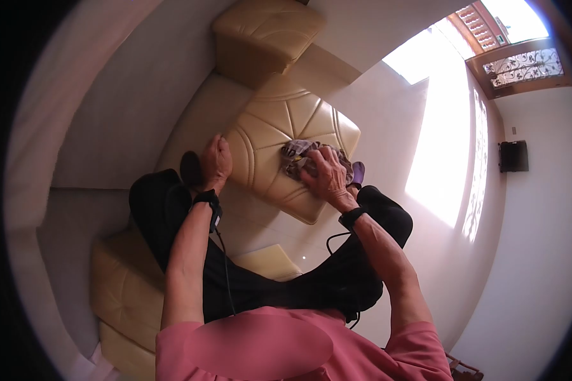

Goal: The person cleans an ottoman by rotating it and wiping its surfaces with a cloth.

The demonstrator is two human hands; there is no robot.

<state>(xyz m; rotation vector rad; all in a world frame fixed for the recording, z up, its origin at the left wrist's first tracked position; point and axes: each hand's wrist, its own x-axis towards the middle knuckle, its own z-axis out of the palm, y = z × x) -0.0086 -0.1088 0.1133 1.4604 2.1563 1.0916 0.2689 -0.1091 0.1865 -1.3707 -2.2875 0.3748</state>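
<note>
A cream leather ottoman (260, 136) with stitched, radiating seams stands between my knees, turned at an angle. My right hand (327, 178) presses a crumpled checked cloth (293, 152) onto its top, near the right side. The fingers bend over the fabric and partly hide it. At the ottoman's left edge, my left hand (217, 162) is closed, with its fingers curled against the side; the fingertips are not fully visible. Each wrist wears a black band.
Another cream leather seat (267, 28) stands behind the ottoman, and more cream seating (124, 279) is at my lower left. Sunlight falls on the pale floor (438, 152) at right, by an open doorway. A dark box (513, 156) is mounted on the right wall.
</note>
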